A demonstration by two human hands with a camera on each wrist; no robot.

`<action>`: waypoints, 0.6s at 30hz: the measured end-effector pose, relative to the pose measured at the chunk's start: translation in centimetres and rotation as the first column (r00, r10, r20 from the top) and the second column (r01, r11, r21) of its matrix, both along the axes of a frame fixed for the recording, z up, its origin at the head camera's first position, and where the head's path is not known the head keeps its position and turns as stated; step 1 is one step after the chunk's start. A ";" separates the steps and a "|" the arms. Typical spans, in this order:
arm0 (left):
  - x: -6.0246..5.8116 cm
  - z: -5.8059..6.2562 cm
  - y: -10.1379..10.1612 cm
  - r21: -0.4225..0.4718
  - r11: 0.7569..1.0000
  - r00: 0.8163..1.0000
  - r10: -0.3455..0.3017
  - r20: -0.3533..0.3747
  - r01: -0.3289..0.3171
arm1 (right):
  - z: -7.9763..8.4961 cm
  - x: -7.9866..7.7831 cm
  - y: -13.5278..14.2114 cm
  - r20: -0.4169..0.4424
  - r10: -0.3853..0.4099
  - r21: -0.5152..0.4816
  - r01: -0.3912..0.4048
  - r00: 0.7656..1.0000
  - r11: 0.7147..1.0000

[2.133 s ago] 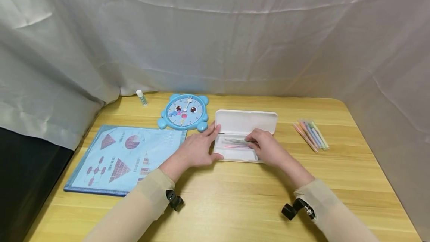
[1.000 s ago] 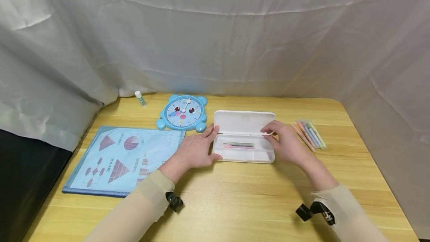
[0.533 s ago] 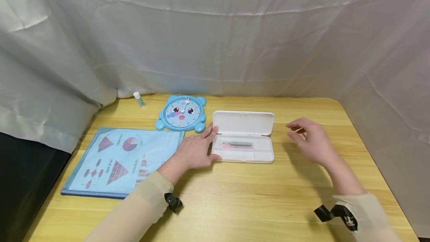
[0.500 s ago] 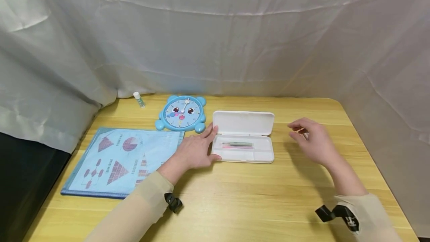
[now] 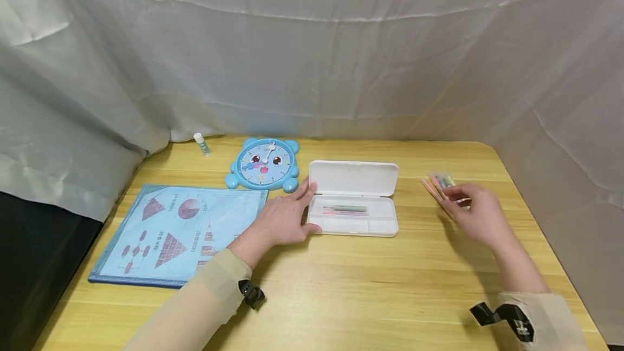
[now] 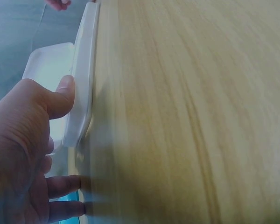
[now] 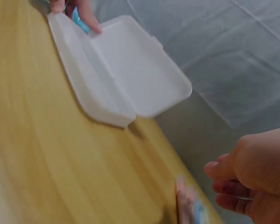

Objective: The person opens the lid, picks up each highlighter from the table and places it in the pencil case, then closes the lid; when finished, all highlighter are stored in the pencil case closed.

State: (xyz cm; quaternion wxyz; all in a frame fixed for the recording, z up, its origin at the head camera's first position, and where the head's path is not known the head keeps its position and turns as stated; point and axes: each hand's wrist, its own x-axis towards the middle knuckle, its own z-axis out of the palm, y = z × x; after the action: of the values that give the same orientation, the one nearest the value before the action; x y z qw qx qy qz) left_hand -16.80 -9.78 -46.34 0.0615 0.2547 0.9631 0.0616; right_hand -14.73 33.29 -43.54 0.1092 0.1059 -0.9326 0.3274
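Note:
A white pencil case (image 5: pixel 382 226) lies on the table with its lid raised. In its long compartment rest a grey-green pen (image 5: pixel 347 208) and a pink one (image 5: pixel 336 213). My left hand (image 5: pixel 283 218) grips the case's left end, thumb at the front corner and index finger by the hinge; the left wrist view shows the thumb (image 6: pixel 63 98) against the wall. To the right, my right hand (image 5: pixel 478 213) hangs over a bundle of coloured pens (image 5: pixel 436 184), fingers loosely bent and holding nothing. It hides part of the bundle, whose ends (image 7: pixel 186 203) show in the right wrist view.
A blue toy clock (image 5: pixel 265 164) with a face lies behind my left hand. Left of it stands a small glue stick (image 5: pixel 202 144). A blue mesh folder (image 5: pixel 166 232) covers the table's left part, and a grey curtain (image 5: pixel 312 69) closes off the back.
My right hand has left the pens in the case and moved right, past its right end, to the coloured pens. My left hand has stayed at the case.

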 end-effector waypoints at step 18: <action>0.0 0.0 0.0 0.002 1.000 1.000 -0.010 0.004 0.010 | -3.5 0.1 0.8 0.070 -0.106 0.092 0.100 0.992 0.991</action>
State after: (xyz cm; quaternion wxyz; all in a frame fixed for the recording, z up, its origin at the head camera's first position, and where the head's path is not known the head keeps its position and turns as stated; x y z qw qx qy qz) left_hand -16.77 -9.82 -46.39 0.0632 0.2595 0.9616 0.0628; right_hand -14.65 34.08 -47.00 0.0863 0.0500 -0.9538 0.2835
